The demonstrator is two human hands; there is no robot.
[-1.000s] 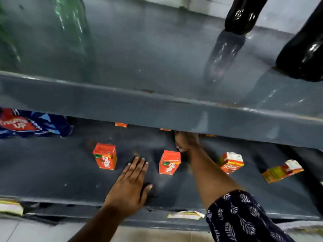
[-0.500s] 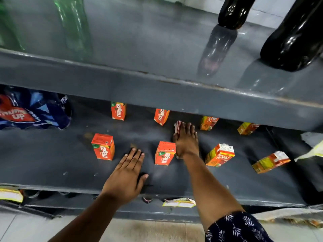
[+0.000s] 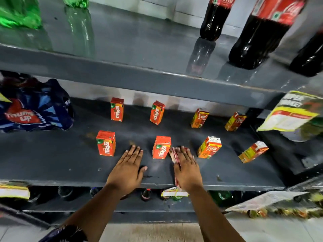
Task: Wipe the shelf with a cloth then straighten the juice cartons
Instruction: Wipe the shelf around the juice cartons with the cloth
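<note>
Several small juice cartons stand spread over the dark grey shelf (image 3: 52, 165), in a back row and a front row. The orange Maaza cartons (image 3: 161, 147) are on the left and middle; the Real cartons (image 3: 209, 149) on the right are turned askew. My right hand (image 3: 187, 169) lies flat on a red and white cloth (image 3: 174, 155), pressing it onto the shelf just right of the front middle Maaza carton. My left hand (image 3: 126, 169) rests flat on the shelf with fingers apart, between the two front Maaza cartons, holding nothing.
A blue Thums Up pack (image 3: 33, 109) fills the shelf's left end. Dark cola bottles (image 3: 258, 34) and green bottles (image 3: 17, 13) stand on the shelf above. Paper labels (image 3: 290, 114) hang at the right. More bottles (image 3: 146, 194) sit on the shelf below.
My right hand has drawn the cloth from the back of the shelf toward the front edge. The view has pulled back, showing the back row of cartons. My left hand stayed put.
</note>
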